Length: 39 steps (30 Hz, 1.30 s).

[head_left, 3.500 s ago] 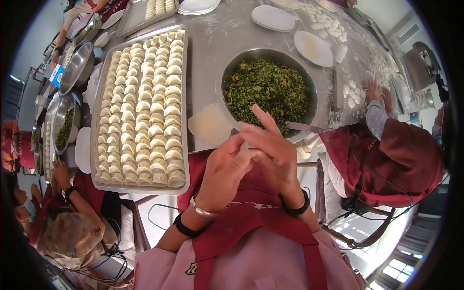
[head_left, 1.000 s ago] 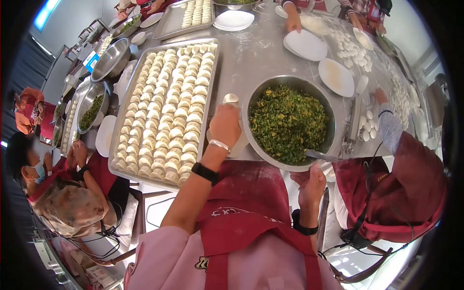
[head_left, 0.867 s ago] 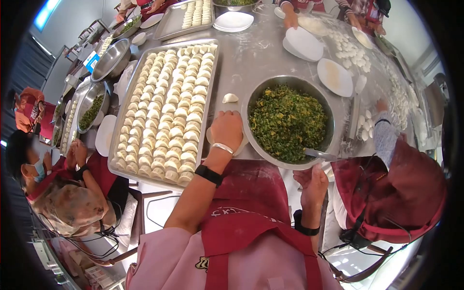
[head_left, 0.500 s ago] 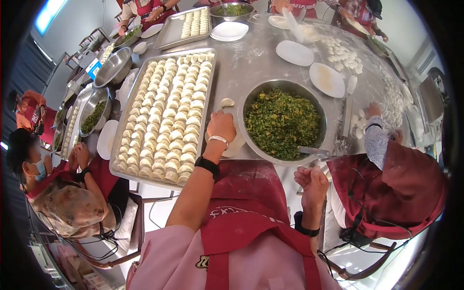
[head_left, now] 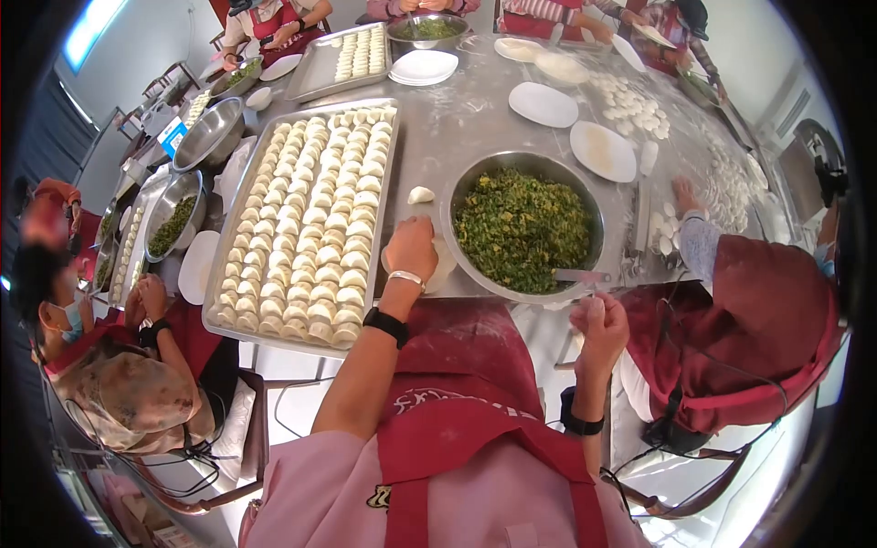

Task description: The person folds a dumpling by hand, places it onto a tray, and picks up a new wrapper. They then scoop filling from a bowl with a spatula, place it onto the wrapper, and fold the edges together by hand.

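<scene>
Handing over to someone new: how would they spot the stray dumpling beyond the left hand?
Find the big steel bowl of green filling and the long tray of dumplings beside it. Between them lies one dumpling, alone on the tabletop, outside the rows.

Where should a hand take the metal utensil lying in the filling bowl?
By the bare handle end of the utensil, from the near rim of the bowl: it pokes toward the right hand, while its working end is buried in filling.
</scene>
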### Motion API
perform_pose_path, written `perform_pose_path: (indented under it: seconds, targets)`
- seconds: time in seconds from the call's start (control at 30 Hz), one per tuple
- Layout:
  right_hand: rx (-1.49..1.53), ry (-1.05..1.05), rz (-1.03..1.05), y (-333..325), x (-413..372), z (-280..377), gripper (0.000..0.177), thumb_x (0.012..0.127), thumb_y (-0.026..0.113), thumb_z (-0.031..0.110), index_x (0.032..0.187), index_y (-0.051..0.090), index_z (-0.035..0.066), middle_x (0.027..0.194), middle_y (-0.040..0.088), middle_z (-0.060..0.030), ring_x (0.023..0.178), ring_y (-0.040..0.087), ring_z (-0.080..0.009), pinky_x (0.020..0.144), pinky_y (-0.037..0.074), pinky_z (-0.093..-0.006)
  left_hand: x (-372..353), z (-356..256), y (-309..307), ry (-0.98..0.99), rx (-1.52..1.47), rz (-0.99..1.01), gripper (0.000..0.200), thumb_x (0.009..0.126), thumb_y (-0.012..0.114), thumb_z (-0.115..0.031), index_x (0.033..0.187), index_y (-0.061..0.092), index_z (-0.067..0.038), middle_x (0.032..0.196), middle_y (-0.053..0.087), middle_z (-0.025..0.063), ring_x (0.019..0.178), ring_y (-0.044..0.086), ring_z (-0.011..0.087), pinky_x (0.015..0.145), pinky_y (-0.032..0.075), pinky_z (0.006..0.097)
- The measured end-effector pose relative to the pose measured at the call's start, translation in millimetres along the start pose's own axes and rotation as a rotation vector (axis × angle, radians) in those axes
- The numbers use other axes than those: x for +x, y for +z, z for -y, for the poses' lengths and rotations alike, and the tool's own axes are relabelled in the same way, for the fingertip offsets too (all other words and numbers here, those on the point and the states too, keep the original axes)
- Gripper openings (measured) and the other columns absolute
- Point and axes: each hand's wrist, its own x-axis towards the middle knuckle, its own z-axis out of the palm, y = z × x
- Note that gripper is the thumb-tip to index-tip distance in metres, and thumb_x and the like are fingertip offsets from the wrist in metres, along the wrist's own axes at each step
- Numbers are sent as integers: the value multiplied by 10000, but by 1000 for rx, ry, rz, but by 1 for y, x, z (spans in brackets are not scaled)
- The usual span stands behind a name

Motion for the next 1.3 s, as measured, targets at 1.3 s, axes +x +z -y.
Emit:
perform_pose_path:
  seconds: [1.3]
  targets:
    - [-416,-180,138,94,58,21,186,956,618,97,1004,664,-76,780,710,-134,685,721,-175,609,570,-277,-68,-33,-61,-444,-1912,436,375,986,493,-23,1342,487,96,1315,590,192,1217,598,297,1063,485,441]
